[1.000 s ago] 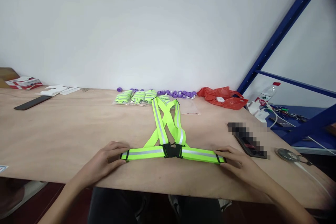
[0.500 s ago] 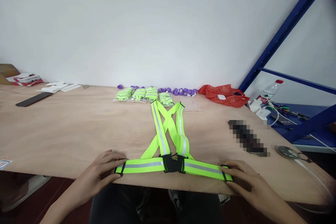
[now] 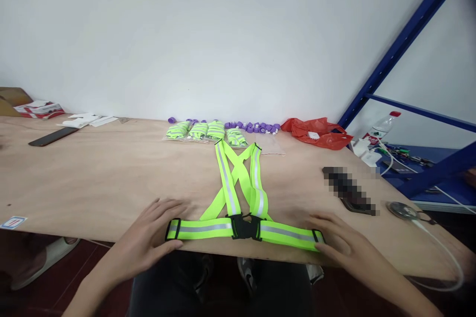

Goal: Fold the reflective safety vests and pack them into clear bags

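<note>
The fingers of my left hand are spread, thumb apart from the rest, about one end of the belt. Those of my right hand are parted too, the thumb at the other end; I can't tell whether either hand presses. The fingertips beyond the belt are blurred.

Between my hands the yellow-green harness lies on the table, its black buckle towards me and its straps crossing farther back. As I judge it, this step wants a light, even touch at the two sliders, so that the belt lies flat and the buckle centred. The right half slopes nearer to me than the left, and the right shoulder strap bows just past the buckle; both merit smoothing.

The table's front edge runs just under the belt, so pulling towards me risks dragging it over. Sideways, my left has broad wood to slide across; my right is tighter, with a dark, partly masked thing and a round disc near.

Farther back, the shoulder ends reach almost to the bagged harnesses, with purple pieces and a red bag along the wall.
</note>
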A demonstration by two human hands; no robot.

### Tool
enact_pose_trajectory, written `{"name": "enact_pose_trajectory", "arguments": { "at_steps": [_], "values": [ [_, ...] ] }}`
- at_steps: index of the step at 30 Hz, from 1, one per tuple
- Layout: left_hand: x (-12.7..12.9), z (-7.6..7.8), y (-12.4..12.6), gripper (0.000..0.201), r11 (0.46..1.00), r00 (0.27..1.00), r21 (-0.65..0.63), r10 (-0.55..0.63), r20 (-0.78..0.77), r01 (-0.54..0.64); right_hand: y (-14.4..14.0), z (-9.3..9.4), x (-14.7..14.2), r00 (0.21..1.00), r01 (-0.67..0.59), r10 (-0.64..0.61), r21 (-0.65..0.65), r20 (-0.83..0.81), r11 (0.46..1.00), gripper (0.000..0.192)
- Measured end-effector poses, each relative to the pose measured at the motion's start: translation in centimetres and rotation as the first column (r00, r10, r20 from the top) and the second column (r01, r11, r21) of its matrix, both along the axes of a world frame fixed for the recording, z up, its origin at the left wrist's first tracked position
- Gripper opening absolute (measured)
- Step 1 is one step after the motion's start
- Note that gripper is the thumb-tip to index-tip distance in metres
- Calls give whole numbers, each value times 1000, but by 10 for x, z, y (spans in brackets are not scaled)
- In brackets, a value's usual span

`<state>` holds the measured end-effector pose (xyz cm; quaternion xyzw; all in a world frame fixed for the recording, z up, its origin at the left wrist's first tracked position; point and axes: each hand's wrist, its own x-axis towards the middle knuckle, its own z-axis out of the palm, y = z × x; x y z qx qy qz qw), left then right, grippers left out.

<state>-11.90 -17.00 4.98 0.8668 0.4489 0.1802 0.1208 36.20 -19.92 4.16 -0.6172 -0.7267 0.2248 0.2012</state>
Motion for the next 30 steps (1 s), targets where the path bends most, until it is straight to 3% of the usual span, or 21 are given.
{"name": "enact_pose_trajectory", "arguments": {
  "at_steps": [3, 6, 10, 15, 21, 26, 30],
  "values": [
    [45, 6, -14, 57, 988, 989, 56, -148, 15, 147, 9, 12, -30, 999, -13, 16, 78, -35, 997, 47],
    [98, 1, -24, 60, 936, 935, 1, -353, -16, 353, 22, 13, -68, 988, -158, 157, 109, 16, 982, 50],
    [139, -18, -26, 66, 943, 942, 10, -331, -47, 332, 43, 4, -103, 942, -322, 308, 98, 136, 942, 50],
    [144, -34, -22, 76, 955, 951, 21, -292, -104, 295, 65, -5, -114, 916, -368, 362, 4, 173, 930, 54],
    [143, -33, -22, 75, 954, 950, -3, -299, -94, 300, 83, -10, -114, 884, -381, 385, -70, 265, 922, 60],
    [143, -36, -21, 74, 952, 950, -2, -304, -72, 305, 102, -19, -110, 869, -387, 403, -112, 289, 915, 79],
    [142, -36, -21, 72, 950, 948, -24, -311, -70, 310, 127, -33, -108, 889, -308, 316, -78, 330, 948, 88]
  ]
}}
